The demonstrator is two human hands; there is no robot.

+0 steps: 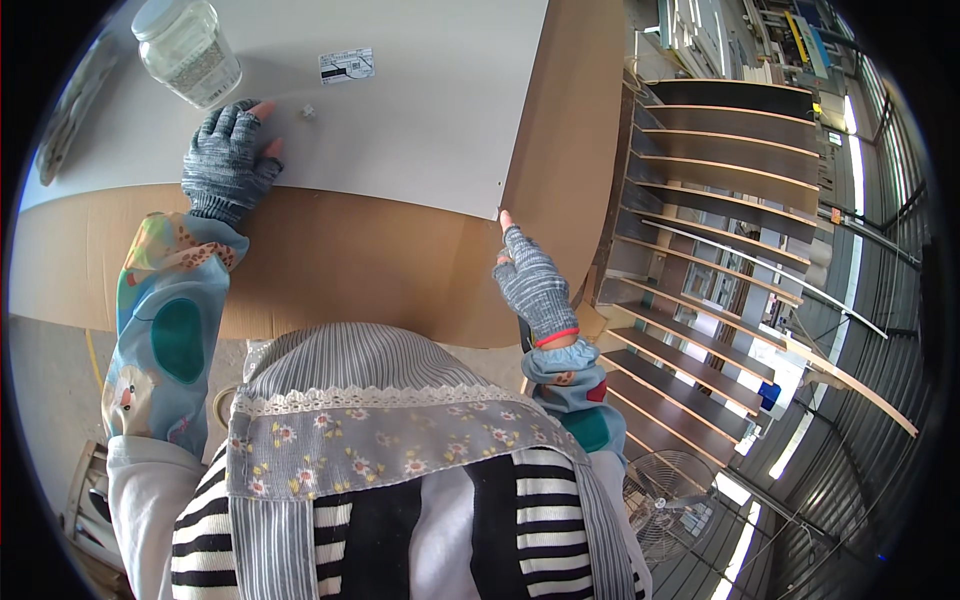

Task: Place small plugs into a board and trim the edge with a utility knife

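Observation:
A pale grey-white board [400,130] lies flat on brown cardboard [350,250]. My left hand [228,160], in a grey knitted glove with bare fingertips, rests on the board with its fingers stretched and its thumb apart. Just beyond it stands a clear jar [195,65] with a pale lid and small pieces inside. Right of the left fingertips sits a tiny whitish cluster [308,112]. My right hand [537,280], gloved alike, reaches its index finger to the board's near right corner. Its thumb is apart from that finger; its other fingers are mostly hidden.
A white label [347,66] lies on the board. At the far left edge is a clear plastic-like bundle [75,115]. To the right stands a rack of dark panels [735,150] with pale edges. A round caged fan [668,490] is at the lower right.

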